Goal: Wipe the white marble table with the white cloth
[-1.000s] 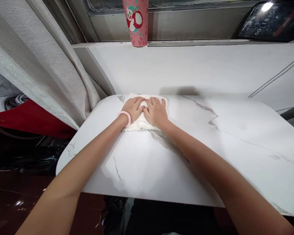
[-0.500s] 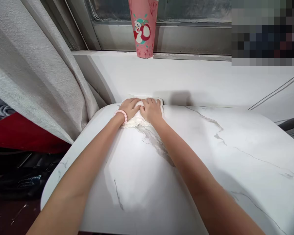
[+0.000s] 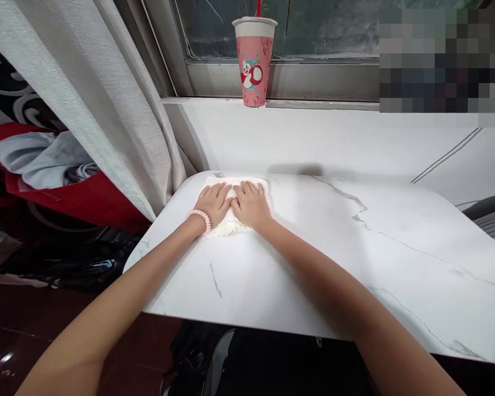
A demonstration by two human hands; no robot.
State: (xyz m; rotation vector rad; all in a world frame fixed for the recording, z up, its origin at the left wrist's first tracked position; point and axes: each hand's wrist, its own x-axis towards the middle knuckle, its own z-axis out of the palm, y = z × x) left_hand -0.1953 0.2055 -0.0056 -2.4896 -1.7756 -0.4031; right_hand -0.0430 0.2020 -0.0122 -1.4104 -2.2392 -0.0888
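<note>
A white cloth (image 3: 231, 226) lies spread on the white marble-patterned table (image 3: 313, 247), close to its far left edge. My left hand (image 3: 215, 203), with a pink coiled band (image 3: 204, 215) at the wrist, rests flat on the left half of this cloth, fingers extended. Beside it, my right hand (image 3: 251, 204) presses flat on the cloth's right half, its fingers also stretched out. The two thumbs almost meet in the middle. Parts of the cloth are hidden beneath both palms.
On the window ledge beyond the table stands a pink paper cup (image 3: 254, 60) with a red straw. A grey curtain (image 3: 124, 99) hangs at the left, by a red bag (image 3: 86, 198) holding grey fabric (image 3: 49, 159). A white wall (image 3: 334, 143) borders the table's far edge.
Both hands and the cloth have shifted back from the wall, toward me. The view has also moved, so the table's front edge and the cup's top now show.
</note>
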